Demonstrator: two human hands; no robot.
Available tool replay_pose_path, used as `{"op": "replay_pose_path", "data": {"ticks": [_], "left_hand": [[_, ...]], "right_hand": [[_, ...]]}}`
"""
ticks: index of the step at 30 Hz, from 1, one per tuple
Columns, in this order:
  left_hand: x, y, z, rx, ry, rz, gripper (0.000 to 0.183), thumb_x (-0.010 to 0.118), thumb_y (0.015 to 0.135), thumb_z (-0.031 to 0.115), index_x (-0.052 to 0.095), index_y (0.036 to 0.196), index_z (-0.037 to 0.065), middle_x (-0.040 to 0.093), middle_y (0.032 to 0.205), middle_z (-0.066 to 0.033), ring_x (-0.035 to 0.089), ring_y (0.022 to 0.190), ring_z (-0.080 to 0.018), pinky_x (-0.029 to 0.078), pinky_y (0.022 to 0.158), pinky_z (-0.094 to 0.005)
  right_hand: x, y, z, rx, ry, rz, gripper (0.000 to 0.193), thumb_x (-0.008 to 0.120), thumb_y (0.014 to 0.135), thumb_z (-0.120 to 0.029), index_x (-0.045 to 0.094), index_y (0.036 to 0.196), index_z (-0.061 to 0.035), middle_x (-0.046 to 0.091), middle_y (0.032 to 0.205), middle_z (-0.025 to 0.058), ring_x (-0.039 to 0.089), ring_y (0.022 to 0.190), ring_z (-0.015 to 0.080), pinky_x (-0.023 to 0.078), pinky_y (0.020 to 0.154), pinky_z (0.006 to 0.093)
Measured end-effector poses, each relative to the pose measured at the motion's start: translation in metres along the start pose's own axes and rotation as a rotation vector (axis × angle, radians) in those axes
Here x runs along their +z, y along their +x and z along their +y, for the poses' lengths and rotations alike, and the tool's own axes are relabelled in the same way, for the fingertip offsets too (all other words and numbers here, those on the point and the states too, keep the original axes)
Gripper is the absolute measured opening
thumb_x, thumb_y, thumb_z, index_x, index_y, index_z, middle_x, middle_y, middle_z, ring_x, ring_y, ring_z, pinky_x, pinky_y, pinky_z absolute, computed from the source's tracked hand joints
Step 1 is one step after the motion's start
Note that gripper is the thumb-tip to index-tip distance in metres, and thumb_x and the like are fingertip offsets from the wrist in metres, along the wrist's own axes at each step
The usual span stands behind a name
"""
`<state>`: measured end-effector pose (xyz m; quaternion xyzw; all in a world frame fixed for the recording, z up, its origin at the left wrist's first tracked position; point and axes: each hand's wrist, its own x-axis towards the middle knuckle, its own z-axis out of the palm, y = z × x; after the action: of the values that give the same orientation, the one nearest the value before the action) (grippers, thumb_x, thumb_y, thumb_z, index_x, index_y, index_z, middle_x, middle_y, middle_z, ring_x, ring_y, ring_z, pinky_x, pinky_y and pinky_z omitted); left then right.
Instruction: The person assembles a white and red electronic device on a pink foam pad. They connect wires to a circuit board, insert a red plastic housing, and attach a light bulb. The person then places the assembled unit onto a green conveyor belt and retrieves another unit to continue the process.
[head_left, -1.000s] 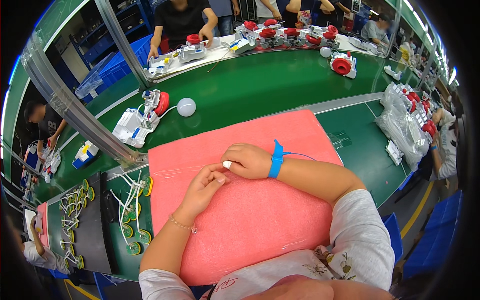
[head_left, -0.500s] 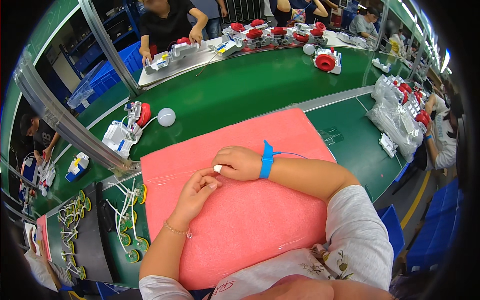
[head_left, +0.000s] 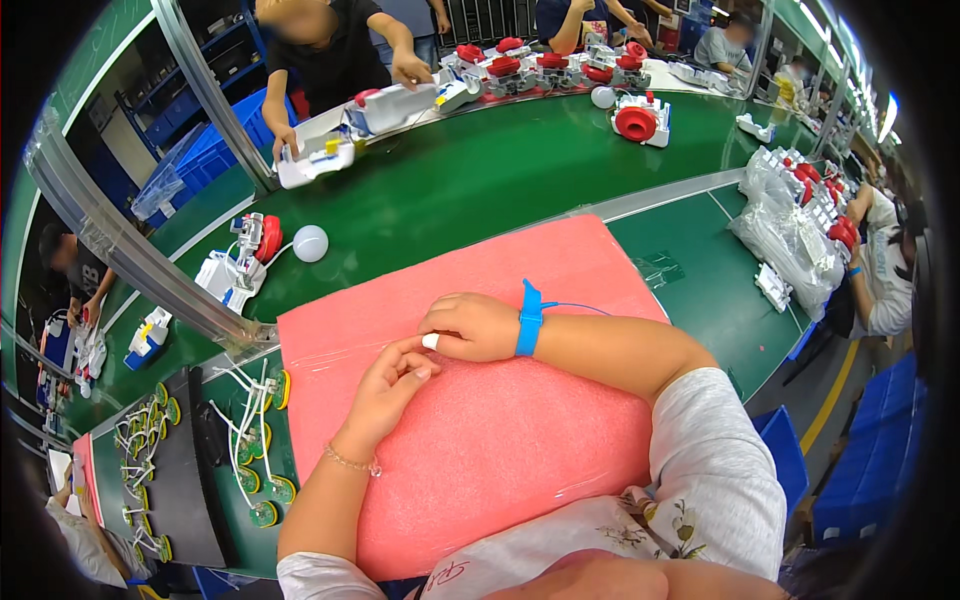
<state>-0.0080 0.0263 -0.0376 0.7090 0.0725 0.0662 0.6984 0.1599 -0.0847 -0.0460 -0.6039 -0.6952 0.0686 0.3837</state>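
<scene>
My left hand [head_left: 392,388] rests on a pink foam mat [head_left: 500,440], its fingers loosely bent and nothing held. Touching its fingertips, my right hand [head_left: 476,327] lies palm down, with a white finger cover [head_left: 430,341] on one fingertip. The right fingers are relaxed and partly hidden underneath; no object shows in them. A blue wrist strap [head_left: 531,318] with a thin cord is around my right wrist, and a beaded bracelet [head_left: 350,460] around the left.
Beyond the mat runs a green conveyor [head_left: 420,190] carrying a white-and-red assembly [head_left: 240,262] wired to a white ball [head_left: 310,243]. Wired circuit boards [head_left: 255,440] lie at left. Bagged parts [head_left: 790,230] sit at right. A metal post [head_left: 130,220] rises at left. Co-workers handle units opposite.
The assemblies and white balls on the conveyor have shifted left. Across from me, a co-worker has moved a white unit out over the belt's edge. Both my hands have stayed still.
</scene>
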Motion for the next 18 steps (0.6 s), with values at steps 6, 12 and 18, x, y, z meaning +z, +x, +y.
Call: {"op": "replay_pose_path", "data": {"ticks": [6, 12, 18], "left_hand": [[-0.0002, 0.0006, 0.0001, 0.004, 0.006, -0.019, 0.035, 0.048, 0.085, 0.006, 0.042, 0.119, 0.0, 0.056, 0.092, -0.0046, 0.052, 0.091, -0.0124, 0.039, 0.087, -0.0269], [-0.0003, -0.0001, 0.0004, 0.001, 0.024, -0.032, 0.036, 0.05, 0.084, 0.006, 0.043, 0.119, 0.001, 0.056, 0.091, -0.004, 0.052, 0.092, -0.0123, 0.038, 0.088, -0.0274], [0.0007, -0.0002, 0.0011, -0.005, 0.041, -0.044, 0.038, 0.05, 0.084, 0.006, 0.043, 0.121, 0.001, 0.055, 0.092, -0.0033, 0.051, 0.093, -0.012, 0.037, 0.089, -0.0274]], "right_hand": [[0.0012, -0.0005, 0.0014, -0.013, 0.007, 0.031, 0.018, 0.051, 0.077, -0.017, 0.06, 0.085, -0.0029, 0.059, 0.081, 0.0132, 0.056, 0.08, 0.0288, 0.044, 0.074, 0.0396], [0.0031, -0.0004, 0.0038, -0.023, 0.01, 0.046, 0.017, 0.052, 0.074, -0.016, 0.06, 0.082, -0.0034, 0.059, 0.078, 0.0127, 0.056, 0.076, 0.0288, 0.044, 0.071, 0.0396], [0.005, -0.001, 0.0063, -0.035, 0.009, 0.059, 0.017, 0.052, 0.073, -0.017, 0.06, 0.079, -0.0036, 0.058, 0.074, 0.0125, 0.056, 0.073, 0.0286, 0.044, 0.068, 0.04]]}}
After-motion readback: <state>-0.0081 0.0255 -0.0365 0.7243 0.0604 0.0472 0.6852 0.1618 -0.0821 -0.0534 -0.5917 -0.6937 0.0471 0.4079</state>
